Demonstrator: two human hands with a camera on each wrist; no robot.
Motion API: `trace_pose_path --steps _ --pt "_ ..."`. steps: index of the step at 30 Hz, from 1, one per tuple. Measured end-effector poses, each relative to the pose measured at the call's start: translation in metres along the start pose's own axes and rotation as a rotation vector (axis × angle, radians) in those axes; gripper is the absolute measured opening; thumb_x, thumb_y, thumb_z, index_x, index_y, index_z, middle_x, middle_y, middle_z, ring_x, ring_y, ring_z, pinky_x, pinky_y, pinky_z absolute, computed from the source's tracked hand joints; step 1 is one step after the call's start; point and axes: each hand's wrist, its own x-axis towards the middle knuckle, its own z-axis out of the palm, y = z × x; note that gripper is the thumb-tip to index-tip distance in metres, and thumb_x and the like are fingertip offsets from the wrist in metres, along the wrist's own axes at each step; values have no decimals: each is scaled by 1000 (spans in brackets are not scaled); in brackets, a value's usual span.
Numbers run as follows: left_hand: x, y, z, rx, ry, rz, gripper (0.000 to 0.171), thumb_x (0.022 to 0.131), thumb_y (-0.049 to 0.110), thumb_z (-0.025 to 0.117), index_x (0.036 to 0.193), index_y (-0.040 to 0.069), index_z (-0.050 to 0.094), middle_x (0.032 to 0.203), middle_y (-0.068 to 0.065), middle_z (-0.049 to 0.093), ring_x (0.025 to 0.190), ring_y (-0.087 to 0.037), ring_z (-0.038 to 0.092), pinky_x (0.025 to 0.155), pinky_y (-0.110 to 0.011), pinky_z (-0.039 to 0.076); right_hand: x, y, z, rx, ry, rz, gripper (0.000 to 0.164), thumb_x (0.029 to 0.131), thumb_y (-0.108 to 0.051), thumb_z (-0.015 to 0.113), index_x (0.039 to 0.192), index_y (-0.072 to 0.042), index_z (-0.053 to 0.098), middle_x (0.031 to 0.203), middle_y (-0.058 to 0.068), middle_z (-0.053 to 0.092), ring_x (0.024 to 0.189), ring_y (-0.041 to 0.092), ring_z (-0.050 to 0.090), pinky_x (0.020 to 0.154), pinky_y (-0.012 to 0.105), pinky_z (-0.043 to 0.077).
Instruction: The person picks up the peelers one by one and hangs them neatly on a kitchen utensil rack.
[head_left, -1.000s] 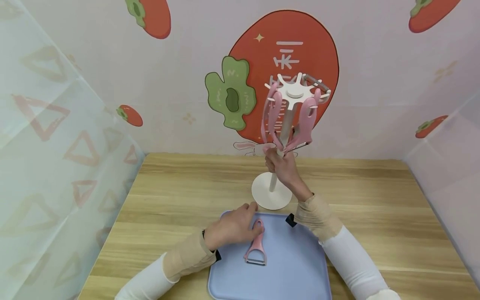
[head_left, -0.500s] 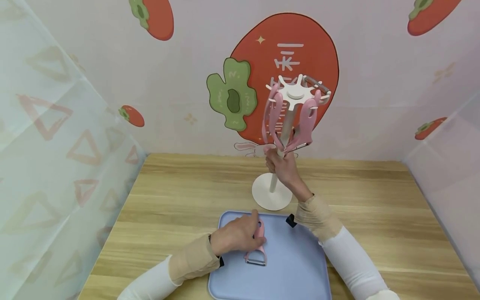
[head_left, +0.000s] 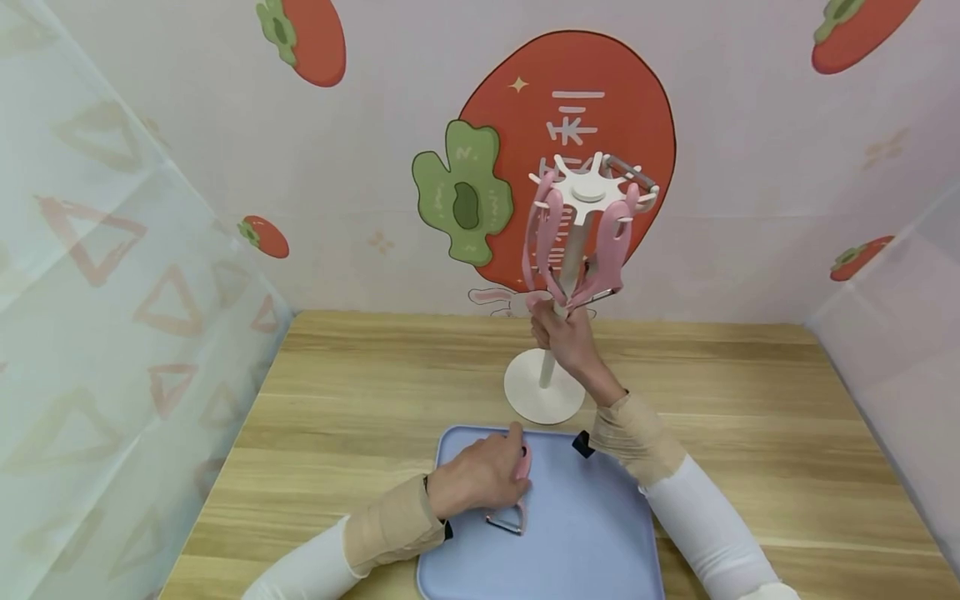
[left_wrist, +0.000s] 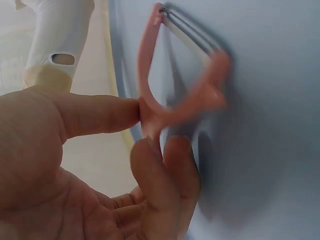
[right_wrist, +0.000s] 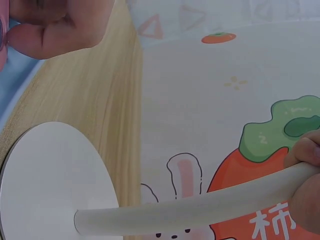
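My left hand (head_left: 480, 473) pinches a pink Y-shaped peeler (left_wrist: 156, 120) between thumb and fingers, over the blue tray (head_left: 592, 533). In the left wrist view the peeler's metal blade points up and away from the hand, and its handle is mostly hidden by the fingers. My right hand (head_left: 566, 337) grips the pole (right_wrist: 185, 212) of a white stand just below the hanging tools. Several pink tools (head_left: 613, 246) hang from the hooks of the stand's top (head_left: 588, 192). A grey-handled tool (head_left: 633, 172) hangs at the back right of that top.
The stand's round white base (head_left: 531, 400) stands on the wooden table (head_left: 360, 375), just behind the tray's far edge. Behind the table rises a wall cloth (head_left: 375, 167) printed with persimmons. Pale cloth sides (head_left: 97, 333) border the table left and right.
My left hand has come down onto the peeler and shifted slightly right, and now pinches it. The peeler has turned a little and its blade end has moved slightly. The right hand stays on the pole.
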Motion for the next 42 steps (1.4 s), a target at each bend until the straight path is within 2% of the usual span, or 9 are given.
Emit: trace_pose_path --steps 8,18,23,26,31,33,35,39,42 --pt "-1 -1 2 110 62 58 32 86 22 76 105 12 52 80 0 55 65 -15 54 57 -35 47 1 -1 0 -43 -10 4 27 106 -14 52 80 -10 45 48 -1 28 37 16 20 38 30 17" --pt "-2 -1 4 111 77 50 34 84 28 82 100 8 59 83 -1 55 70 -14 53 61 -33 48 1 0 0 -22 -14 -17 20 106 -15 53 92 -3 45 48 1 28 37 15 21 38 30 17" --pt "-4 -1 1 98 91 53 26 83 21 82 91 12 59 80 1 53 69 -13 52 61 -30 46 3 0 1 4 -12 -22 28 105 -13 53 81 -7 42 47 0 26 36 14 19 38 30 15" --pt "-4 -2 -6 47 99 58 22 86 18 79 93 12 59 81 3 54 69 -12 52 63 -28 47 3 0 1 12 -13 -16 30 105 -13 53 79 -7 40 47 0 26 36 15 18 38 30 15" --pt "0 -7 -23 -95 94 84 18 89 17 75 104 13 65 86 4 60 69 -11 55 63 -26 49 1 -1 2 8 14 19 38 104 -20 57 73 -9 39 48 0 24 38 16 16 39 31 13" --pt "3 -10 -31 -160 106 122 17 91 16 74 107 13 68 87 4 63 68 -10 57 62 -25 50 0 -1 2 10 20 23 37 104 -21 58 73 -11 41 48 0 23 38 15 15 39 31 13" --pt "5 -15 -39 -222 126 179 16 94 17 72 109 14 70 89 3 66 65 -9 59 60 -25 52 0 -1 1 13 21 11 28 104 -18 57 79 -10 46 48 1 23 37 15 15 38 31 13" --pt "9 -25 -54 -371 120 277 22 99 22 67 118 12 70 91 -6 73 52 -11 63 54 -27 53 -1 0 1 11 19 1 20 105 -14 55 85 -11 49 48 1 23 37 14 15 38 30 14" --pt "10 -30 -63 -427 109 309 29 102 27 63 125 9 66 99 -9 73 51 -17 66 58 -29 56 -1 -1 1 14 32 21 25 104 -16 57 82 -12 47 49 0 23 38 15 14 39 30 13"
